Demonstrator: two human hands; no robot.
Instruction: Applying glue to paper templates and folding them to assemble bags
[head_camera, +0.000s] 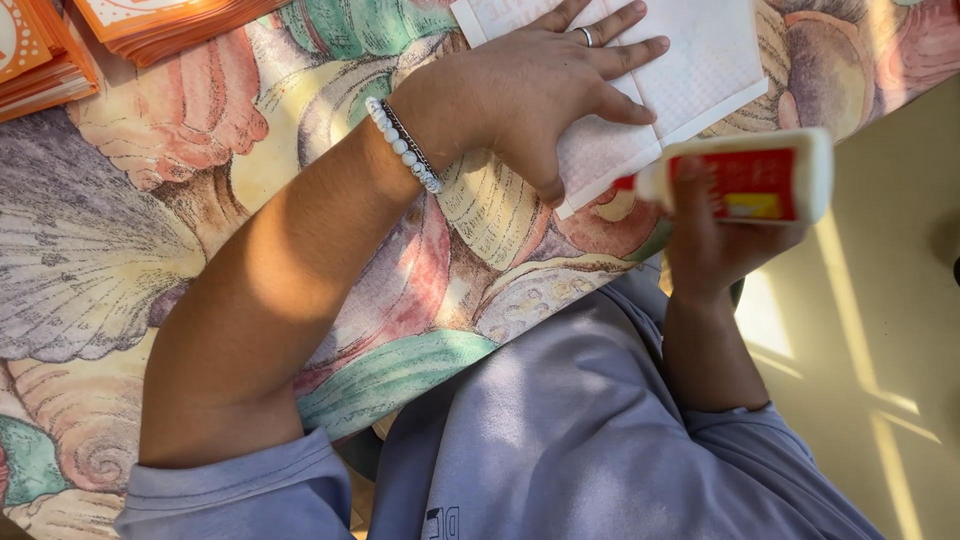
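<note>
Head view, looking straight down. I log the left hand (545, 85) spread flat, palm down, on a white paper sheet (700, 60) with a faint grid texture; fingers splayed, thumb at the near edge of the sheet. A ring sits on one finger and a beaded bracelet (403, 145) wraps the wrist.

The sheet lies on the tabletop (130, 250), which is covered in a shell-pattern cloth. A fold or seam line runs across the sheet just beside the fingertips.

The right hand (715, 240) is wrapped around a white glue bottle (755, 182) with a red label, held on its side just off the sheet's near corner, past the tabletop edge. The capped end points toward the sheet; whether the tip touches it I cannot tell.

Stacks of orange-edged cards (60, 45) sit well apart from the sheet, at the far corner of the cloth.

Handling judgement: the sheet looks thin, light, and easily creased, so it is best pinned flat by the palm. The bottle looks like light, squeezable plastic, gripped around the body.
</note>
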